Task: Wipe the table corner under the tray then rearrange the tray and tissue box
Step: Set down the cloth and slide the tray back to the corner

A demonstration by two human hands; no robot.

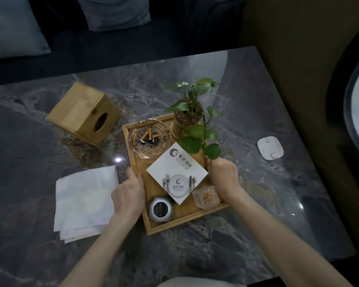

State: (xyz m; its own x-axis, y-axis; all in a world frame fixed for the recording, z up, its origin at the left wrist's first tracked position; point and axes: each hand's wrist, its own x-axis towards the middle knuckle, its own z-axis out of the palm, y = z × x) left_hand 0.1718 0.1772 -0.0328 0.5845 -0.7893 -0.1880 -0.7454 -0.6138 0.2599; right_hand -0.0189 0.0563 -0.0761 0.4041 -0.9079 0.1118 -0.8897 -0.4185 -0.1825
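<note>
On the dark marble tabletop (257, 104) the wooden tray (180, 222) sits skewed, its long axis running from near-right to far-left. The wooden tissue box (79, 112) lies tipped left of it, oval opening facing right. The left hand (129, 193) and right hand (223, 175) each close on a tray side rim.

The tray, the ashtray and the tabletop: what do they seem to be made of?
The tray looks like light bamboo or wood, matte, with visible grain. The ashtray seems clear glass with a pinkish tint; you can see through its rim. The tabletop looks like polished grey marble or an imitation: pale veins and glossy reflections.
</note>
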